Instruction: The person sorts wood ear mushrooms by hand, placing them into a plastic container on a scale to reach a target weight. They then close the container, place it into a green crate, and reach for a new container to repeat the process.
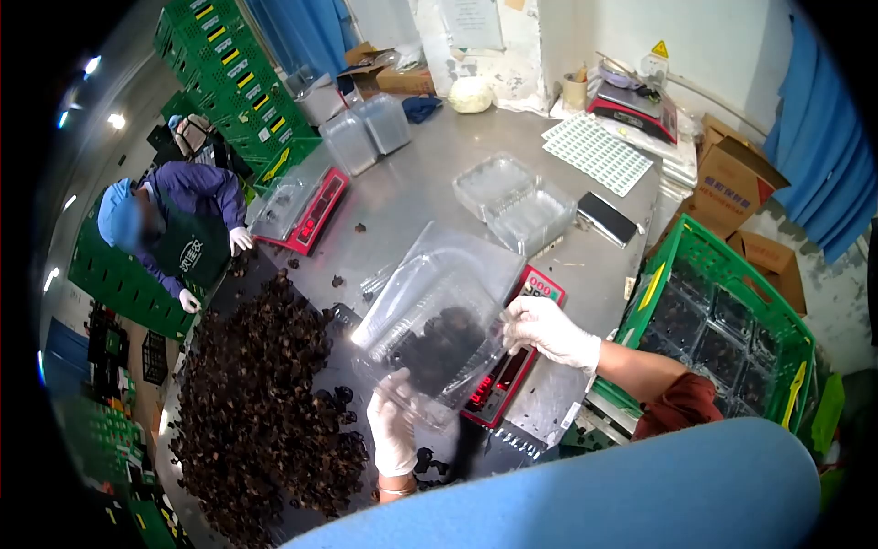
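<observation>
A clear plastic clamshell box [395, 328] is tilted in front of me, its lid raised on the far side. Dark, crinkled pieces that look like wood ear mushrooms [448, 340] lie inside it. My left hand [391, 428], white-gloved, closes its fingers on the box's near left corner. Gloved the same way, my right hand [551, 332] pinches the right edge between thumb and fingers. Partly hidden behind the box is a red digital scale [505, 389] with lit digits. To the left spreads a large heap of the same dark pieces [265, 412].
Clear open clamshells [530, 215] and a phone [607, 219] lie beyond the box. A green crate [794, 343] of filled boxes stands at right. Across the heap, a co-worker [183, 229] in white gloves is near another red scale [317, 210]. A label sheet [599, 151] lies at the back.
</observation>
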A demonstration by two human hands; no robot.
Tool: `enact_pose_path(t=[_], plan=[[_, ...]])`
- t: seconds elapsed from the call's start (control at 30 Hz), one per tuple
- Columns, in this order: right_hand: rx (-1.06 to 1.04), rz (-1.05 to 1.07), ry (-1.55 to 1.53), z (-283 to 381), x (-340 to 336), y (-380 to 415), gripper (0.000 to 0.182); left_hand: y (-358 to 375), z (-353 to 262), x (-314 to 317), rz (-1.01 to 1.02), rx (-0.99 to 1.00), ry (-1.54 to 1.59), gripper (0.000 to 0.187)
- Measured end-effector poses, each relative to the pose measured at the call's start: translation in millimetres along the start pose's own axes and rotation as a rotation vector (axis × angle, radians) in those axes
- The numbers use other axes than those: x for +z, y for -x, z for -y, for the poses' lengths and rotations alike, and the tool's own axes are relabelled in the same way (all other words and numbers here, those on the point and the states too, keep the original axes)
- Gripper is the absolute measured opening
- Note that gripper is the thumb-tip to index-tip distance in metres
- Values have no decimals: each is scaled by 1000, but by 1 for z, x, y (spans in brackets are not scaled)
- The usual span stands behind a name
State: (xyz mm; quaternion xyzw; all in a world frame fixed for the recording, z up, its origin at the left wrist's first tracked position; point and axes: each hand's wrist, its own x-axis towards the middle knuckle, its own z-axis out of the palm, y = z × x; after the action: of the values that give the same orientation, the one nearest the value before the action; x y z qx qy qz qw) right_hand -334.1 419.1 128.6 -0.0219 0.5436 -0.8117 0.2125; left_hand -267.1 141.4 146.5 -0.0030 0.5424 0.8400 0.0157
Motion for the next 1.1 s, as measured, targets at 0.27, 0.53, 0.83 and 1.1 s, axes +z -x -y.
enact_pose_path(t=[0.27,0.53,0.83,1.1], plan=[[83,142,-230,4,-9,0,28,-5,3,0,-61,0,66,55],[129,340,-455,4,-17,1,36,-8,8,-6,-83,-19,156,54],[0,64,-122,13,-27,40,21,-20,58,-46,101,50,38,41],[-672,-690,-287,47,-158,192,10,-44,80,-19,145,-143,5,35]])
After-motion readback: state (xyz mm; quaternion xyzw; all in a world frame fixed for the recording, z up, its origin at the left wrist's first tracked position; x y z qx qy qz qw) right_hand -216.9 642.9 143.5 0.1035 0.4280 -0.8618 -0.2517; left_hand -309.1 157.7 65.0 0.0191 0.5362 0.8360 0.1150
